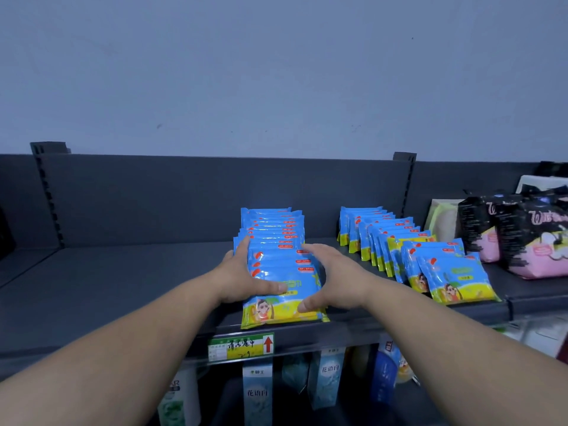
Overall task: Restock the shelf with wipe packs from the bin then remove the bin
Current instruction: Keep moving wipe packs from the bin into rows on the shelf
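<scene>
The left hand (242, 272) and right hand (333, 282) clasp the near end of a row of wipe packs (273, 238) on the shelf (123, 287), thumbs across the front pack. A second row (455, 278) stands just right. This looks like squaring up. With no bin in sight, the next move is probably to let go and fetch more.

Blue-and-yellow wipe packs (458, 281) in two leaning rows on grey shelf (123, 272)

The shelf (123, 281) looks like smooth, matt, dark-grey painted metal. On it, the wipe packs (276, 315) are wrapped in glossy plastic film that catches the light. At the shelf's right end, black-and-pink packs (534, 241) have similar shiny film. The price label (241, 345) on the shelf's front edge looks like paper.
</scene>
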Demonstrator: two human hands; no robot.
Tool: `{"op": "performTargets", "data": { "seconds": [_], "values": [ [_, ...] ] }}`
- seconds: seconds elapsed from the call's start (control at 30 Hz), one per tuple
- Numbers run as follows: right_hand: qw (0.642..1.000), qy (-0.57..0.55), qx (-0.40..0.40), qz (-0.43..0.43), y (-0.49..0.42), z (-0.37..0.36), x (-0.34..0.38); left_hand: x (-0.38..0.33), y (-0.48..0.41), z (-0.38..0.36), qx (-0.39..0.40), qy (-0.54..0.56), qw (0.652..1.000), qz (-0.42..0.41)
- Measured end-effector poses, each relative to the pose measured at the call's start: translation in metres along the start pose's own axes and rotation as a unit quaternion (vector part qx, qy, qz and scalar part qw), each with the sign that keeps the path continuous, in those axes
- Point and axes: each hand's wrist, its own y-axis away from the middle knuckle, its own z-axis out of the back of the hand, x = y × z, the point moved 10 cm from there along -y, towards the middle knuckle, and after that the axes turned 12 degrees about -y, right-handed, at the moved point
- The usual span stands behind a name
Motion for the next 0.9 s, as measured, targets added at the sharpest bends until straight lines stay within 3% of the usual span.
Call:
{"op": "performTargets", "data": {
  "seconds": [0.33, 0.47, 0.57, 0.9],
  "values": [
    [1.0, 0.013, 0.0, -0.024, 0.009, 0.017, -0.012, -0.036, 0.022, -0.005, -0.02, -0.039, 0.999, 0.008],
    [0.997, 0.017, -0.061, -0.037, 0.027, 0.036, -0.017, -0.063, 0.032, 0.012, -0.122, -0.156, 0.98, -0.037],
    [0.99, 0.061, -0.115, -0.059, 0.05, 0.05, -0.026, -0.097, 0.041, 0.003, -0.149, -0.22, 0.96, -0.094],
    [0.924, 0.224, -0.251, -0.181, 0.175, 0.101, -0.085, -0.197, 0.085, -0.091, -0.113, -0.285, 0.927, -0.217]
  ]
}}
